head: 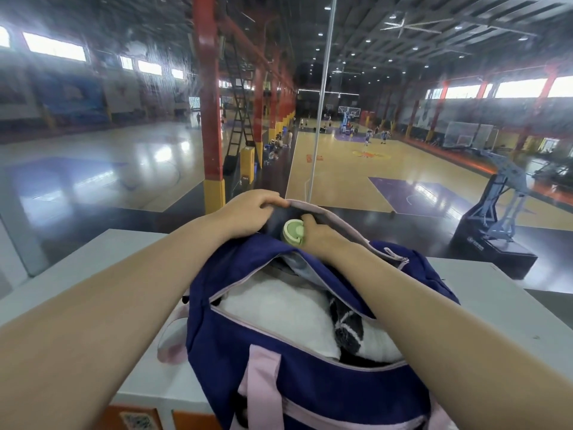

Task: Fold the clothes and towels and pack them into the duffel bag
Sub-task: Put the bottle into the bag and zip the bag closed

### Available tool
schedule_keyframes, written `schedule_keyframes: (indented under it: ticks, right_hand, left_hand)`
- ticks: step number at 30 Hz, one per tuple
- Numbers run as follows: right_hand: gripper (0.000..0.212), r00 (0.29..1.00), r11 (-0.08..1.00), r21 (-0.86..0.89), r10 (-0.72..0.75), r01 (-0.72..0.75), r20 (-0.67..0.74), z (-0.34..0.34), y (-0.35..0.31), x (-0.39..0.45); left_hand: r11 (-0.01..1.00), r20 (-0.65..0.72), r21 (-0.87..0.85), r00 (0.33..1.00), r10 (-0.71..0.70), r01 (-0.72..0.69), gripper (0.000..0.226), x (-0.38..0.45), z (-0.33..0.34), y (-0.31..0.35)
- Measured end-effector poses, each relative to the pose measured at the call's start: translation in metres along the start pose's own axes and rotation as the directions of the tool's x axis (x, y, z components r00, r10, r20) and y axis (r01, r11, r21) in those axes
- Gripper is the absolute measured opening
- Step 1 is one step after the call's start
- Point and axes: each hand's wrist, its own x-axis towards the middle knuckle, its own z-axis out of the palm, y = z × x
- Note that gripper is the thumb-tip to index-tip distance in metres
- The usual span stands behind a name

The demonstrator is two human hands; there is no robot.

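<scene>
Looking down from head height, the view takes in a large indoor sports hall beyond a glass pane, with a wooden basketball court (356,169) at about one o'clock and small figures playing far off. A red pillar (208,88) with a yellow base rises at twelve o'clock. A grey portable hoop stand (496,209) sits on the dark floor at three o'clock.

Nearer, a pale grey tabletop (93,268) spans the lower half of the view. On it, at six o'clock, stands the duffel bag (310,386), dark purple with pale pink straps and pink zip edging. Its main opening is unzipped and gapes upward. Inside lies a folded white towel (279,311), filling most of the opening, with a dark grey and white patterned cloth (345,330) tucked against it on the five o'clock side.

Two bare forearms reach in from the lower corners toward the far end of the bag. The left hand (251,212), at eleven o'clock from the bag's centre, has its fingers curled over the pink-edged rim of an end pocket, its grip holding the fabric open. The right hand (319,234), just past twelve o'clock, has its grip wrapped around a pale green bottle (294,232), which stands upright in that pocket with only its round lid showing, between the two hands.

A pink loop handle (173,336) hangs off the bag's eight o'clock side onto the tabletop.
</scene>
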Motion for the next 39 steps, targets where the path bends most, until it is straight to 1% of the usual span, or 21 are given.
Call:
schedule_keyframes:
  ticks: [1, 2, 4, 5, 7, 9, 12, 14, 16, 17, 21, 24, 25, 27, 29, 30, 32, 34, 35, 36, 39]
  right_hand:
    - [0.074, 1.0, 0.998, 0.053, -0.02, 0.021, -0.017, -0.002, 0.005, -0.005]
    - [0.082, 0.999, 0.993, 0.109, -0.035, 0.038, -0.025, -0.003, 0.009, -0.009]
    - [0.095, 0.997, 0.978, 0.195, -0.071, 0.077, -0.035, -0.005, 0.015, -0.015]
    - [0.093, 0.996, 0.976, 0.2, -0.081, 0.087, -0.038, -0.005, 0.018, -0.016]
    - [0.081, 0.996, 0.986, 0.143, -0.079, 0.084, -0.044, -0.007, 0.023, -0.019]
    - [0.072, 0.994, 0.992, 0.078, -0.098, 0.101, -0.039, -0.01, 0.027, -0.024]
    - [0.058, 0.987, 0.986, -0.064, -0.157, 0.155, -0.029, -0.009, 0.031, -0.027]
    - [0.036, 0.977, 0.961, -0.197, -0.209, 0.195, -0.052, -0.011, 0.031, -0.03]
    - [0.017, 0.968, 0.942, -0.247, -0.247, 0.229, -0.041, -0.013, 0.03, -0.036]
    - [0.015, 0.967, 0.938, -0.255, -0.252, 0.236, -0.031, -0.014, 0.029, -0.039]
    - [0.02, 0.969, 0.936, -0.252, -0.247, 0.245, 0.021, -0.006, 0.031, -0.052]
    - [0.018, 0.957, 0.937, -0.214, -0.289, 0.276, -0.034, -0.006, 0.046, -0.066]
    - [0.023, 0.955, 0.937, -0.207, -0.295, 0.28, -0.042, -0.008, 0.053, -0.071]
    - [0.032, 0.964, 0.946, -0.193, -0.265, 0.26, 0.001, -0.013, 0.066, -0.079]
    - [0.033, 0.971, 0.947, -0.218, -0.235, 0.237, 0.038, -0.019, 0.076, -0.082]
    - [0.031, 0.969, 0.937, -0.248, -0.247, 0.245, 0.024, -0.024, 0.08, -0.081]
    - [0.028, 0.947, 0.917, -0.295, -0.308, 0.27, -0.091, -0.038, 0.083, -0.08]
    - [0.027, 0.904, 0.905, -0.318, -0.363, 0.284, -0.227, -0.05, 0.084, -0.081]
    - [0.028, 0.887, 0.9, -0.319, -0.383, 0.296, -0.259, -0.053, 0.083, -0.081]
    - [0.027, 0.879, 0.9, -0.304, -0.397, 0.314, -0.266, -0.053, 0.083, -0.081]
    - [0.022, 0.882, 0.915, -0.172, -0.398, 0.364, -0.251, -0.045, 0.091, -0.082]
  left_hand:
    - [0.998, -0.006, 0.042, 0.999, 0.043, -0.042, 0.036, -0.005, -0.003, 0.004]
    - [0.99, -0.011, 0.096, 0.995, 0.103, -0.102, 0.031, -0.011, -0.005, 0.007]
    - [0.949, 0.014, 0.234, 0.977, 0.213, -0.21, 0.028, -0.029, -0.007, 0.012]
    - [0.923, 0.042, 0.306, 0.972, 0.231, -0.232, 0.028, -0.04, -0.007, 0.013]
    - [0.87, 0.069, 0.424, 0.967, 0.247, -0.253, 0.028, -0.059, -0.006, 0.009]
    - [0.858, 0.04, 0.467, 0.974, 0.221, -0.214, 0.028, -0.074, -0.006, 0.001]
    - [0.897, -0.019, 0.431, 0.993, 0.115, -0.095, 0.03, -0.088, -0.006, -0.013]
    - [0.922, -0.013, 0.383, 0.998, 0.059, -0.05, 0.026, -0.091, -0.005, -0.019]
    - [0.941, -0.039, 0.338, 0.998, 0.04, -0.025, 0.016, -0.092, -0.004, -0.019]
    - [0.946, -0.072, 0.323, 0.997, 0.042, -0.016, 0.012, -0.093, -0.004, -0.018]
    - [0.968, -0.26, 0.251, 0.965, 0.039, 0.028, 0.008, -0.097, -0.003, -0.014]
    - [0.982, -0.326, 0.186, 0.945, 0.019, 0.044, 0.009, -0.101, 0.0, -0.018]
    - [0.984, -0.327, 0.17, 0.945, 0.013, 0.046, 0.009, -0.102, 0.0, -0.02]
    - [0.987, -0.315, 0.152, 0.949, 0.001, 0.05, 0.009, -0.101, 0.0, -0.023]
    - [0.987, -0.306, 0.147, 0.952, -0.01, 0.057, 0.009, -0.099, -0.003, -0.022]
    - [0.987, -0.303, 0.15, 0.953, -0.014, 0.062, 0.009, -0.098, -0.005, -0.021]
    - [0.985, -0.309, 0.153, 0.951, -0.028, 0.078, 0.009, -0.096, -0.008, -0.018]
    - [0.986, -0.327, 0.136, 0.944, -0.047, 0.096, 0.009, -0.093, -0.011, -0.015]
    - [0.986, -0.327, 0.127, 0.943, -0.06, 0.107, 0.009, -0.092, -0.012, -0.013]
    - [0.985, -0.315, 0.121, 0.946, -0.079, 0.123, 0.008, -0.09, -0.013, -0.012]
    - [0.973, -0.252, 0.105, 0.952, -0.173, 0.205, 0.004, -0.088, -0.014, -0.012]
